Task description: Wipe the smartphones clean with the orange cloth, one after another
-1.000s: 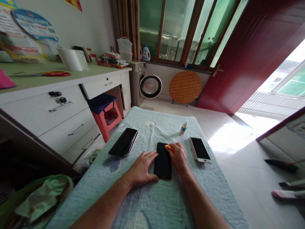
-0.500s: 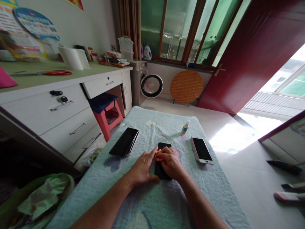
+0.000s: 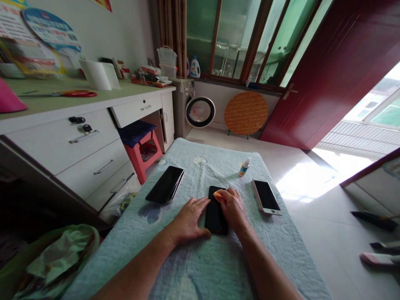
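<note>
A black smartphone (image 3: 216, 216) lies face up on the cloth-covered table, between my hands. My left hand (image 3: 190, 221) rests along its left edge, with thumb and fingers apart, steadying it. My right hand (image 3: 233, 208) pinches a small orange cloth (image 3: 218, 194) against the upper part of the screen. To the left lies a larger dark phone (image 3: 165, 184), tilted on something beneath it. A white phone (image 3: 267, 197) lies on the right, also on top of something. A small spray bottle (image 3: 244, 167) stands upright behind, between the black and white phones.
The pale blue quilted cloth (image 3: 215, 162) covers the table. On the left are a white desk (image 3: 81, 146) with drawers, a red stool (image 3: 145, 156) and a bin (image 3: 90, 246). Farther off stand a washing machine (image 3: 181, 108), its door open, and a round wooden board (image 3: 246, 112).
My right hand has moved the orange cloth to the right across the top of the screen, away from my left fingers. More of the phone now shows. The view has shifted slightly.
</note>
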`<action>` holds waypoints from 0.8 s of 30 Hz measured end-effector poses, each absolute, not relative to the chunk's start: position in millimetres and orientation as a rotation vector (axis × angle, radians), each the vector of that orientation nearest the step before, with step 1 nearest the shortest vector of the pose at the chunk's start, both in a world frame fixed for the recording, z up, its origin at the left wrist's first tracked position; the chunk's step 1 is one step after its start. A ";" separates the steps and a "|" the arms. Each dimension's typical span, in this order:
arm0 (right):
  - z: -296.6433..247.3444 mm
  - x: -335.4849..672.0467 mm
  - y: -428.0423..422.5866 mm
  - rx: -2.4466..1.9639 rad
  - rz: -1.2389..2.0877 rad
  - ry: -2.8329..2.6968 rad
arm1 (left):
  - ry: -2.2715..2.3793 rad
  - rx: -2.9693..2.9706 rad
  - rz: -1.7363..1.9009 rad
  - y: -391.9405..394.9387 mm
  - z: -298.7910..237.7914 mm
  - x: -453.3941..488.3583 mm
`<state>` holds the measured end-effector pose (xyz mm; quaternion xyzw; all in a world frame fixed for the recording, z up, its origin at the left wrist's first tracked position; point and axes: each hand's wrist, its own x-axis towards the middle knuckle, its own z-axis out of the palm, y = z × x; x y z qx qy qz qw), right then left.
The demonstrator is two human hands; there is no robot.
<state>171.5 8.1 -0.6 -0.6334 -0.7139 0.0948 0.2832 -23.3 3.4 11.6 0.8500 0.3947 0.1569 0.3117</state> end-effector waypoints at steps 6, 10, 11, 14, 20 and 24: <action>-9.2 184.0 14.0 -1.827 0.151 -1.670 | 1.049 2.264 0.422 4.6 7.5 -23.9; -11.1 188.1 15.5 -1.816 0.172 -1.667 | 1.071 2.264 0.405 3.8 8.4 -23.8; -10.7 188.0 15.5 -1.802 0.182 -1.673 | 1.073 2.264 0.401 3.6 8.8 -23.7; -8.6 185.8 14.7 -1.748 0.195 -1.728 | 1.073 2.272 0.391 3.5 10.1 -23.3; -5.2 182.6 12.9 -1.737 0.164 -1.920 | 1.082 2.297 0.365 3.9 11.5 -23.2; -4.0 181.2 13.5 -1.727 0.167 -1.986 | 1.079 2.313 0.381 4.8 10.1 -24.6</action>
